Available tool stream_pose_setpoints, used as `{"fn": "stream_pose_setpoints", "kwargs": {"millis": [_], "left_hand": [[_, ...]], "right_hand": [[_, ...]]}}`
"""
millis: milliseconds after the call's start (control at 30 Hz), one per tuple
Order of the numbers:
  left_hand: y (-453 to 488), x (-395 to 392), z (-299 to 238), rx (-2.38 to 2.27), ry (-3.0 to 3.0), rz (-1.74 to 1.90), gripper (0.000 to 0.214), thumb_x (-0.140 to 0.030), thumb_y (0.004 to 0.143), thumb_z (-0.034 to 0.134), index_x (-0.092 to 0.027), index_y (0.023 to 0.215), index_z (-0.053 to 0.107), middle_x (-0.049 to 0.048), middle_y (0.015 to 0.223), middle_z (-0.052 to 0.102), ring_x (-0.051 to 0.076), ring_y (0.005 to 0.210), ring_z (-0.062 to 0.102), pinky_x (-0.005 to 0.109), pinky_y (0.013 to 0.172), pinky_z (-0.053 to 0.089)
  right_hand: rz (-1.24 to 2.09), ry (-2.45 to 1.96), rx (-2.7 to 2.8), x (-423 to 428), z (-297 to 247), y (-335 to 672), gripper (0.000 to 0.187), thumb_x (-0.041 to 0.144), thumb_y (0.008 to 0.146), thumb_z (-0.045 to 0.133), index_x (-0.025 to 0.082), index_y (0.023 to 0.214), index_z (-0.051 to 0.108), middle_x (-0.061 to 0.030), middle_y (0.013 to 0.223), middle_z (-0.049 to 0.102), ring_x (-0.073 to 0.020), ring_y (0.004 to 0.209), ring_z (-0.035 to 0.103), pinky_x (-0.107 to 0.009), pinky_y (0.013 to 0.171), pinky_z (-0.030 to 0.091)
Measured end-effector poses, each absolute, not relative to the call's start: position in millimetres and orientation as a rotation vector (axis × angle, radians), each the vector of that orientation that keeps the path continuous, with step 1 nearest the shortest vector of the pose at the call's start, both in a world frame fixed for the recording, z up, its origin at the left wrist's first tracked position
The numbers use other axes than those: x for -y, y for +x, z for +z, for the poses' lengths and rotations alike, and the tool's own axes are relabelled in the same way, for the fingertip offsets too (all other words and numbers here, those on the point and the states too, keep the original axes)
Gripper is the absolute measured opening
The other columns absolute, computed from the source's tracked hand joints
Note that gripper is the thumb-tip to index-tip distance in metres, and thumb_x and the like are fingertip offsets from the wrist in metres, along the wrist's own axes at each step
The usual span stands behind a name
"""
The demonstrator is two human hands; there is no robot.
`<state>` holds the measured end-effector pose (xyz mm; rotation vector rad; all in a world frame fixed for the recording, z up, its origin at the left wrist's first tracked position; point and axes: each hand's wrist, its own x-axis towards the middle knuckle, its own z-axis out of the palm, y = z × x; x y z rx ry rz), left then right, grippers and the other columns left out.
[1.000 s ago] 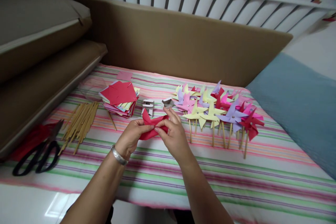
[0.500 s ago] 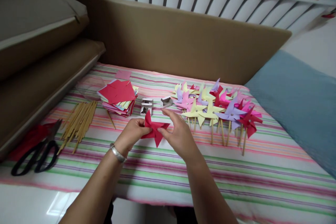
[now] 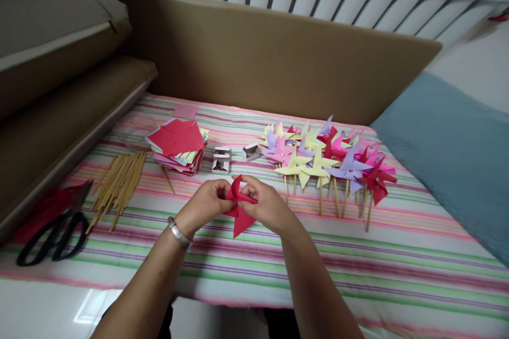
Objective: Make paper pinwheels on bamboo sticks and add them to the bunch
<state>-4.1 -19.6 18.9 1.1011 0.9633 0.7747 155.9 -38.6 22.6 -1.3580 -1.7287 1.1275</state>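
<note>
Between my two hands is a red paper pinwheel [image 3: 242,221], its corners partly folded in toward the middle and one point hanging down. My left hand [image 3: 209,202], with a silver bracelet at the wrist, pinches its left side. On the other side my right hand [image 3: 264,202] grips the paper near the centre, fingers closed over a folded edge. Whether a pin is at the centre is hidden by the fingers. Just beyond the hands stand a small open box [image 3: 221,160] with small dark bits in it and a second small box [image 3: 251,152].
Finished pinwheels on sticks [image 3: 318,164] lie at the right. Left are a stack of coloured paper squares [image 3: 177,140], a bundle of wooden sticks [image 3: 117,185] and black-handled scissors [image 3: 59,233] by red paper [image 3: 43,214]. A brown board [image 3: 278,58] borders the striped cloth [image 3: 358,270].
My right hand has closed in from the right, its raised fingers now gripping the paper. The pinwheel has turned and shifted slightly down, with a corner folded over.
</note>
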Motion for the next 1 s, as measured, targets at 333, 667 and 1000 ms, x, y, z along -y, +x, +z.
{"fn": "stream_pose_setpoints", "kwargs": {"millis": [333,667,1000], "left_hand": [[-3,21,22,-0.877,0.783,1.035,0.034,-0.033,0.066,0.073,-0.017,0.096,0.067,0.0057,0.084,0.072,0.018,0.075,0.066,0.03,0.073,0.047],[20,26,10,-0.85,0.686,1.093,0.026,-0.023,0.059,0.078,-0.012,0.083,0.074,0.0062,0.076,0.074,0.016,0.071,0.065,0.028,0.077,0.047],[8,18,8,-0.929,0.608,1.155,0.018,-0.019,0.054,0.078,-0.013,0.07,0.072,0.0027,0.064,0.072,0.013,0.059,0.062,0.024,0.066,0.046]], "right_hand": [[1.225,-1.233,1.176,28,18,154,0.053,0.02,0.065,0.062,0.024,0.117,0.05,0.007,0.062,0.053,-0.012,0.056,0.053,-0.023,0.054,0.042],[1.18,-1.2,1.037,28,13,142,0.056,0.023,0.063,0.064,0.024,0.117,0.05,0.0047,0.065,0.06,-0.0142,0.06,0.057,-0.026,0.058,0.045],[1.09,-1.256,1.131,30,13,140,0.054,0.025,0.071,0.062,0.022,0.124,0.047,0.0005,0.075,0.063,-0.0155,0.068,0.061,-0.03,0.067,0.049]]}}
